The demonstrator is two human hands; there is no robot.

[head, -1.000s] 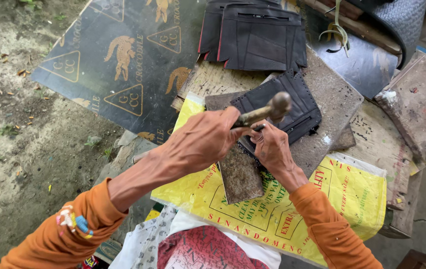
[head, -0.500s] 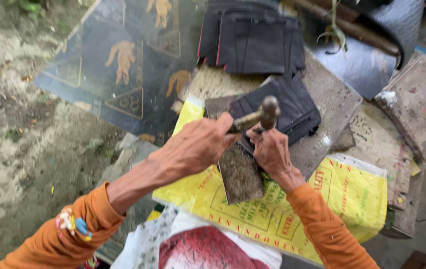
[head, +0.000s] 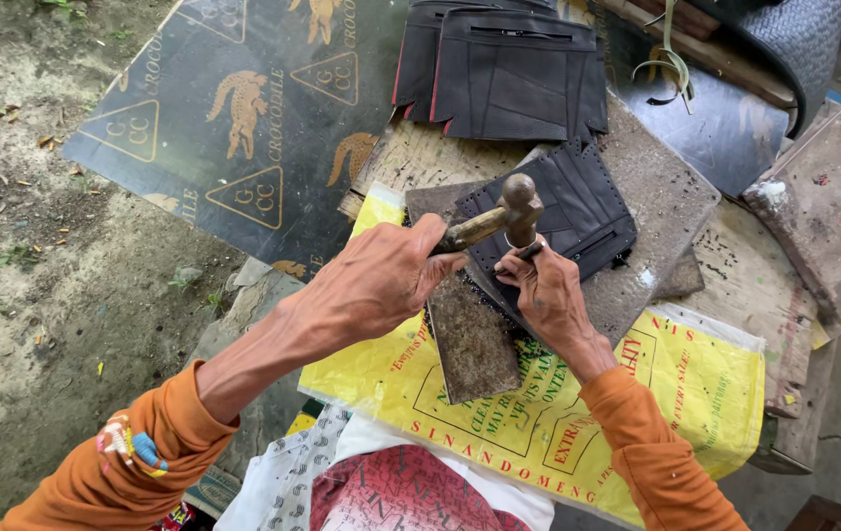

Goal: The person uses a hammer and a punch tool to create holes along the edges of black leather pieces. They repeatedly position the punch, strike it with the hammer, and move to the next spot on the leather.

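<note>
My left hand [head: 373, 280] grips the wooden handle of a small hammer [head: 516, 206], whose metal head sits on top of a thin dark punch [head: 529, 251]. My right hand [head: 543, 295] pinches that punch upright against a black stitched pouch piece [head: 583, 202]. The pouch lies on a rough grey slab [head: 661, 202]. A rusty metal plate [head: 475, 344] lies below my hands, partly covered by them.
A stack of finished black pouches [head: 509, 69] lies at the back. A yellow printed sack [head: 696, 383] covers the front of the work surface. A dark printed sheet [head: 243, 108] spreads to the left over bare dirt [head: 37, 256]. Worn boards [head: 819, 202] lie at the right.
The hammer head has come down from a raised, tilted position onto the top of the punch. My right hand has stayed at the pouch's edge.
</note>
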